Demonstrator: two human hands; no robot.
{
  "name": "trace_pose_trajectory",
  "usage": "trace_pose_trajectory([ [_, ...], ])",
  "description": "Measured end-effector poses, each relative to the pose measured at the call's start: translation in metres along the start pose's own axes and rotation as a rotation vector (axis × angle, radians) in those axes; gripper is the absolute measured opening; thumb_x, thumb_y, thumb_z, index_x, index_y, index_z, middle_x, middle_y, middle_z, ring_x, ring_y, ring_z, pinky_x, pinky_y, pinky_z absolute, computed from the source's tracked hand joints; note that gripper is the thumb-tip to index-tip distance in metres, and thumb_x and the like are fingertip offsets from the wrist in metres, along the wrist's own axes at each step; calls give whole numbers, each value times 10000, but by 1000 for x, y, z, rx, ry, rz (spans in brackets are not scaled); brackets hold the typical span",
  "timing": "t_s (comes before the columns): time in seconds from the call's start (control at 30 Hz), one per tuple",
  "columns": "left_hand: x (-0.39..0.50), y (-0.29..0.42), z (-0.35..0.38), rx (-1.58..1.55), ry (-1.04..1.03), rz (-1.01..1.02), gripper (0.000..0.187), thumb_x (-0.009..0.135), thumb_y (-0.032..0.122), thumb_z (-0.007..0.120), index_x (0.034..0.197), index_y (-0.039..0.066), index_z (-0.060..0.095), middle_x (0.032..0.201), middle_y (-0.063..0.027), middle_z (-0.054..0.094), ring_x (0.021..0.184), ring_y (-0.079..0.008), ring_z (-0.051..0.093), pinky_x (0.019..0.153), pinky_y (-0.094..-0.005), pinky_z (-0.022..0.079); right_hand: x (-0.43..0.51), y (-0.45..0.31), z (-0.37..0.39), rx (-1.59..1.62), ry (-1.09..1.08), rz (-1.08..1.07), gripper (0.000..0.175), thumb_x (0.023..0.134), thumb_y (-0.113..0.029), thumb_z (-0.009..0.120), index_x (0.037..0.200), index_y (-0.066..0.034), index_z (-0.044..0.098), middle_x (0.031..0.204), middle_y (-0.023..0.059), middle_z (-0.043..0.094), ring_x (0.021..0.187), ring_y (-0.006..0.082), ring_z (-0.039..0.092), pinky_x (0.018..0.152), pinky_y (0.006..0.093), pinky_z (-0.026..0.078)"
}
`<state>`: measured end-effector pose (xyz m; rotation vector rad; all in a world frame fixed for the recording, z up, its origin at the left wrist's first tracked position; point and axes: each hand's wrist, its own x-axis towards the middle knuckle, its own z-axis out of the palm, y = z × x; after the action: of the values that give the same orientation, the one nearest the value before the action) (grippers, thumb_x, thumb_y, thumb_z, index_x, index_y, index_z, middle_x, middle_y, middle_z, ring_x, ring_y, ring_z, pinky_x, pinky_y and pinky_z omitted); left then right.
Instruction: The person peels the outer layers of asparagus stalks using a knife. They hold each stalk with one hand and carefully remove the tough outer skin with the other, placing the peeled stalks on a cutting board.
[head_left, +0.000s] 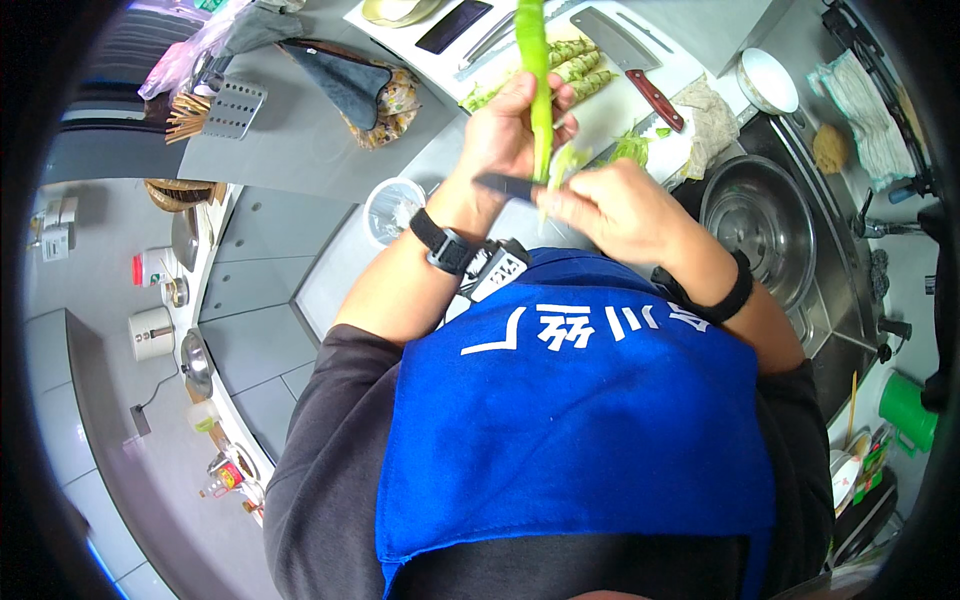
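Observation:
My left hand (517, 124) grips a long bright green celtuce stem (532, 45), held lengthwise away from me. In my right hand (622, 206) is a small knife with a dark blade (506, 185), which crosses close to the stem's near end. A pale strip of peel (564, 163), slightly blurred, hangs by the blade and my right fingers. Beyond my hands, several rough-skinned celtuce stems (577, 67) lie on a white cutting board (634, 109), partly hidden by my left hand. Green trimmings (630, 148) lie on its near side.
A cleaver (619, 41) rests on the board, its wooden handle towards me. Beside it lies a crumpled cloth (709, 124). A white bowl (766, 81) stands near the sink, which holds a steel basin (757, 232). A lined bin (394, 210) stands left of my forearm.

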<state>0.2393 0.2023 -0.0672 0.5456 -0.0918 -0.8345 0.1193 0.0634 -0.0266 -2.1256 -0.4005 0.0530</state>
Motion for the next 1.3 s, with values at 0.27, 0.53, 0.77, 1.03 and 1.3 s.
trace_pose_trajectory([
  [0.27, -10, 30, -12, -64, -32, -53, 396, 978, 257, 447, 1298, 25, 416, 1034, -82, 543, 700, -138, 431, 630, -274, 395, -19, 69, -33, -658, -55, 353, 374, 828, -389, 641, 743, -27, 671, 672, 178, 632, 647, 352, 627, 615, 424, 497],
  [0.53, -7, 22, 1, 33, -3, -58, 464, 958, 288, 496, 1322, 7, 434, 971, -72, 538, 763, -160, 464, 687, -285, 437, -10, 111, -17, -549, 136, 420, 371, 782, -331, 698, 894, 16, 632, 771, 212, 648, 726, 370, 636, 659, 428, 506],
  [0.77, -7, 16, 14, 33, -43, -124, 430, 933, 251, 508, 1287, 7, 478, 1029, -102, 586, 979, -204, 559, 867, -394, 484, 5, 25, -35, -89, 275, 303, 477, 673, -420, 820, 847, -17, 632, 679, 105, 629, 615, 187, 616, 571, 309, 471],
  [1.03, -2, 8, 17, -119, -233, -247, 521, 947, 261, 396, 1373, -37, 381, 1267, -172, 531, 1073, -295, 561, 946, -483, 442, 20, 4, -29, -84, 233, 172, 603, 572, -466, 860, 917, -19, 648, 757, 122, 677, 713, 257, 679, 643, 319, 524],
  [1.3, -1, 4, 13, -167, -262, -269, 511, 955, 264, 377, 1373, -29, 373, 1177, -162, 567, 1095, -298, 543, 975, -496, 412, 19, 19, -19, -92, 227, 122, 616, 584, -500, 846, 894, -12, 636, 702, 136, 643, 668, 282, 654, 607, 350, 506],
])
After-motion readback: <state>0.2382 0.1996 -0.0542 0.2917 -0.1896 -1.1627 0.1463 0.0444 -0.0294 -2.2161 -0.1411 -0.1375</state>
